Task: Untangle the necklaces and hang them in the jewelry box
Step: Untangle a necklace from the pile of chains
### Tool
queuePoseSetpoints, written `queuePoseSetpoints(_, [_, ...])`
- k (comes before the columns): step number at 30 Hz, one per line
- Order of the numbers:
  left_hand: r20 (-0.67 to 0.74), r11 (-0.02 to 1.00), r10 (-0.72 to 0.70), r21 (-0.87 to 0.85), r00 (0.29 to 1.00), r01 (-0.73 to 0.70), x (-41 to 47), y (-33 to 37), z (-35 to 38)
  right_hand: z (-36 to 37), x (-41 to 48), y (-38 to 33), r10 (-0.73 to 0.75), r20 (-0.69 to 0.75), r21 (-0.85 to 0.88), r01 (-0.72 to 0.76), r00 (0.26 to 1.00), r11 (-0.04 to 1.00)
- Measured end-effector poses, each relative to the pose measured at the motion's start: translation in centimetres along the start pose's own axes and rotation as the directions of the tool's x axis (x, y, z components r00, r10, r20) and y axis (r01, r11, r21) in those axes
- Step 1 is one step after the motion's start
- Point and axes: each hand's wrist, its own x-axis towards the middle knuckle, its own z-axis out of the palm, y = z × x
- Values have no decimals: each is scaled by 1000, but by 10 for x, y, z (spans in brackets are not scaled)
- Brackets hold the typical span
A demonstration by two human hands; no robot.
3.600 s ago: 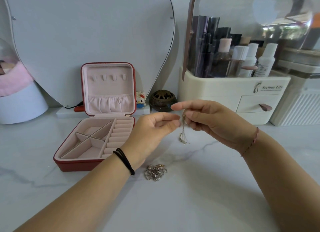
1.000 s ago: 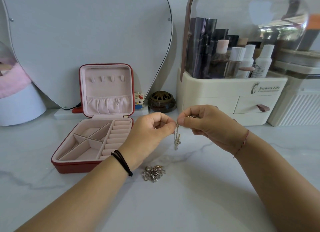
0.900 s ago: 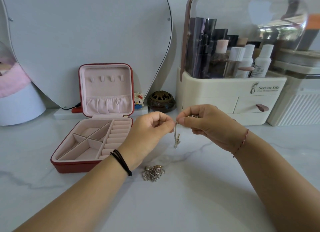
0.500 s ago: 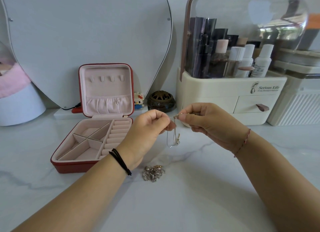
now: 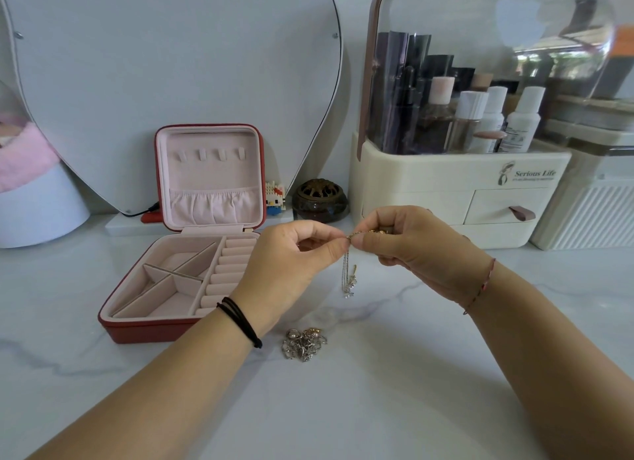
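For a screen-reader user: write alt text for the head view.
The left hand and right hand pinch a necklace above a marble table, its chain dangling. An open red jewelry box stands left, hooks bare; another tangle lies on the table.

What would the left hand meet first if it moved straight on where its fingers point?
Most likely the right hand. The left hand points at that hand's fingers, and both pinch the necklace between them, seemingly at equal depth.

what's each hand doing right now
Left hand: fingertips pinch the necklace.
Right hand: fingertips pinch the same necklace, bunched chain in its fingers.
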Motion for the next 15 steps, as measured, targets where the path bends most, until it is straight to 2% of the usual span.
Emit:
queuePoseSetpoints(9, [47, 998, -47, -39, 998, 49, 1, -1, 0, 1, 0, -1, -16, -32, -71, 13, 999, 997])
queuePoseSetpoints(12, [81, 995, -76, -57, 994, 81, 1, -3, 0, 2, -3, -4, -11, -43, -148, 5, 999, 989])
queuePoseSetpoints(15, [121, 992, -103, -56, 987, 110, 1, -3, 1, 5, -9, -11, -27, -69, -318, 4, 997, 948])
